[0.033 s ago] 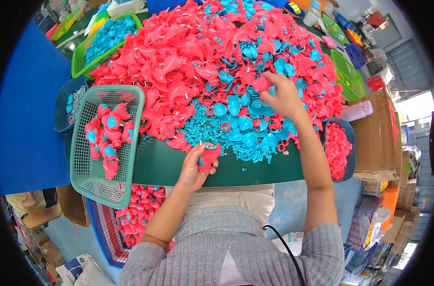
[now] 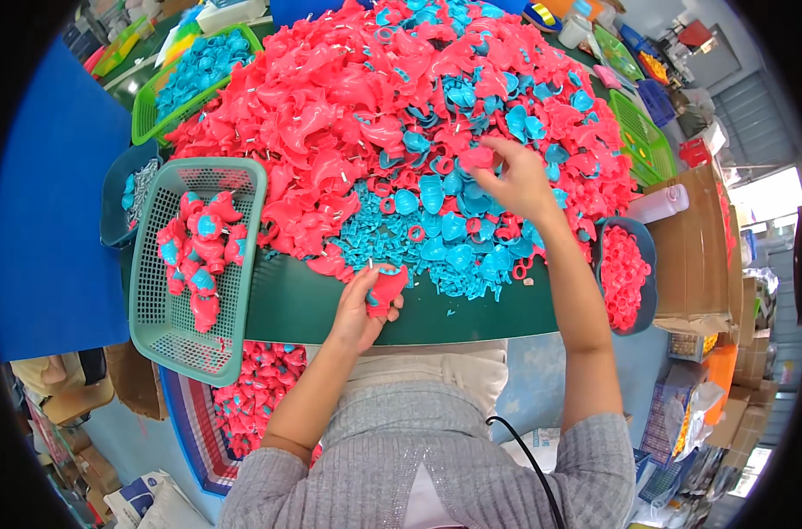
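Near the table's front edge, my left hand (image 2: 358, 317) is closed around a red plastic shell (image 2: 387, 289) with a bit of blue and a small metal pin at its top. Over the right-centre of the heap, my right hand (image 2: 517, 181) pinches a red plastic piece (image 2: 477, 158) between thumb and fingers; its exact shape is partly hidden. Below that hand lie blue cup-shaped shells (image 2: 454, 227) and red rings (image 2: 417, 234). Small blue plastic parts (image 2: 370, 231) are spread between my two hands. The large heap of red plastic shells (image 2: 304, 123) rises behind them.
On the left, a green basket (image 2: 251, 238) holds several red-and-blue assembled pieces. Beside it stand a dark bin (image 2: 114, 198) of metal parts and a green crate (image 2: 145, 119) of blue pieces. A bin of small red parts (image 2: 624, 278) and a cardboard box (image 2: 696, 256) are at right.
My right hand has shifted slightly left with the red plastic piece in its fingers. My left hand and its red shell look still.
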`<state>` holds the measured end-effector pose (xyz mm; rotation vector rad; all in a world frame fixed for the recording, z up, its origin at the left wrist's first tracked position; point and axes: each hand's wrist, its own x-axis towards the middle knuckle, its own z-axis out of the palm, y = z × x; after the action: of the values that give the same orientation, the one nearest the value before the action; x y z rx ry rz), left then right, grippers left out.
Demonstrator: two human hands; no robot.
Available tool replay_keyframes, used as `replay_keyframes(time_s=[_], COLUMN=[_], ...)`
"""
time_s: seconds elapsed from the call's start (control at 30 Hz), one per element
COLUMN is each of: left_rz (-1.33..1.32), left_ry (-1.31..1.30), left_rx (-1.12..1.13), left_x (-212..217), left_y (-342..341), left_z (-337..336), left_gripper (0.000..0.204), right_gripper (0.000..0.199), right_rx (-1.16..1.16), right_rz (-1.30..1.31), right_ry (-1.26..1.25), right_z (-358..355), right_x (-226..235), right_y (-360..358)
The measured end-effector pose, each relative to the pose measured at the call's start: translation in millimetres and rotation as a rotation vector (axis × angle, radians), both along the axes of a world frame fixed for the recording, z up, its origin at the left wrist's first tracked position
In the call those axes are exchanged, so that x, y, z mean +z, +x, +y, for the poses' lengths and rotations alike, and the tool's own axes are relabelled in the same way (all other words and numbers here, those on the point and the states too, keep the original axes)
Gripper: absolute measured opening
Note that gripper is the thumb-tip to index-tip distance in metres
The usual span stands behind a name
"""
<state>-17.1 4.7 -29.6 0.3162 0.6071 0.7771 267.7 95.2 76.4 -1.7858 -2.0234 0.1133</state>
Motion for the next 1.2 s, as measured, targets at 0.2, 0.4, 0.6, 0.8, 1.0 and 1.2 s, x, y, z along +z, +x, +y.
replay_keyframes(time_s=[0.2, 0.4, 0.6, 0.8, 1.0, 1.2], left_rz=[0.114, -0.074, -0.060, -0.088, -0.114, -0.105], left_ry=[0.049, 0.056, 0.077, 0.073, 0.092, 0.072], left_rx=[-0.036, 0.016, 0.051, 0.057, 0.034, 0.049], left_x=[-35, -47, -45, -47, -46, -44], left_y=[-1, -4, 0, 0, 0, 0], left_z=[-2, -1, 1, 3, 4, 3], left_gripper=[0.032, 0.032, 0.031, 0.031, 0.031, 0.032], right_gripper=[0.042, 0.036, 0.033, 0.042, 0.036, 0.027], right_rx=[-0.294, -0.139, -0.219, -0.254, -0.242, -0.192], right_rz=[1.131, 1.032, 0.300, 0.138, 0.250, 0.186], right_ry=[-0.530, -0.772, 0.147, 0.219, 0.252, 0.192], right_z=[7, 13, 35, 47, 51, 35], right_x=[-17, -33, -44, -58, -69, -55], right_y=[-15, -25, -18, -29, -23, -29])
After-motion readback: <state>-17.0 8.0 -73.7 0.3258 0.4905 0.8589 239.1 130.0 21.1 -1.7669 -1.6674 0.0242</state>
